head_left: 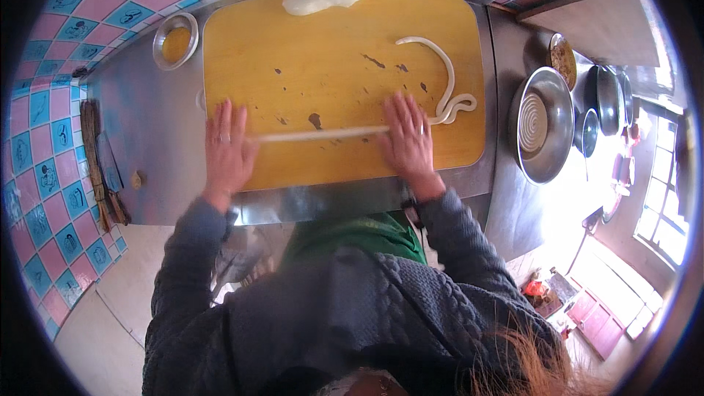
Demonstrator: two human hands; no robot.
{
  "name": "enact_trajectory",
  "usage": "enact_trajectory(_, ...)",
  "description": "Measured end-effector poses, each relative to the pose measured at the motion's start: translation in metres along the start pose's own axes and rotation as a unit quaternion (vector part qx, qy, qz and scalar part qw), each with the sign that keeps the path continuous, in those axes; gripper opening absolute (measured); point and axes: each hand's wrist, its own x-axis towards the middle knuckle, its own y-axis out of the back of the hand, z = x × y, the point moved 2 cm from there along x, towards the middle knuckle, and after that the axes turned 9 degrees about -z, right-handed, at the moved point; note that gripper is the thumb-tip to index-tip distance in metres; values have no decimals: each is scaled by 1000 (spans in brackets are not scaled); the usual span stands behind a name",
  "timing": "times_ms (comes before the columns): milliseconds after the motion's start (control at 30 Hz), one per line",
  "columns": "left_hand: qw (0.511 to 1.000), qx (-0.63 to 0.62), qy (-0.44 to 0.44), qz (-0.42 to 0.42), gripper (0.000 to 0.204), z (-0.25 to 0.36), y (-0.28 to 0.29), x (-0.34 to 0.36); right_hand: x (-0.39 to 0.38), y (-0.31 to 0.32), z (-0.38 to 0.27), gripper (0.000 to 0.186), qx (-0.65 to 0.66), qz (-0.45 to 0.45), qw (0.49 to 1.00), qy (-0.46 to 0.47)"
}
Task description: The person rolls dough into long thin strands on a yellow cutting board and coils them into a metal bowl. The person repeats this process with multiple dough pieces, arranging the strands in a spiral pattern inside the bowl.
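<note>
A long thin rope of pale dough (315, 134) lies across the yellow board (341, 44). My left hand (231, 150) rests with outstretched fingers over its left end, and my right hand (411, 139) lies the same way over it toward the right, fingers slightly blurred. Beyond my right hand the rope continues into loops (458, 103) and a curved tail near the board's right side. A larger white piece of dough (323, 0) lies at the board's back edge.
A small bowl of yellow stuff (187, 55) sits at back left. A cleaver (108, 161) and sticks (92, 139) lie by the left tiled wall. At right stand a large steel bowl holding coiled dough (554, 161), a dish (563, 59) and more metal pans (609, 99).
</note>
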Motion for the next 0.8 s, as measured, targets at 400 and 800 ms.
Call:
enact_trajectory(400, 974, -215, -12, -70, 45, -2, 23, 1, 22, 90, 81, 32, 223, -442, 869, -10)
enact_trajectory(800, 902, -413, -26, 122, 60, 99, -2, 77, 113, 9, -76, 60, 87, 37, 992, 79)
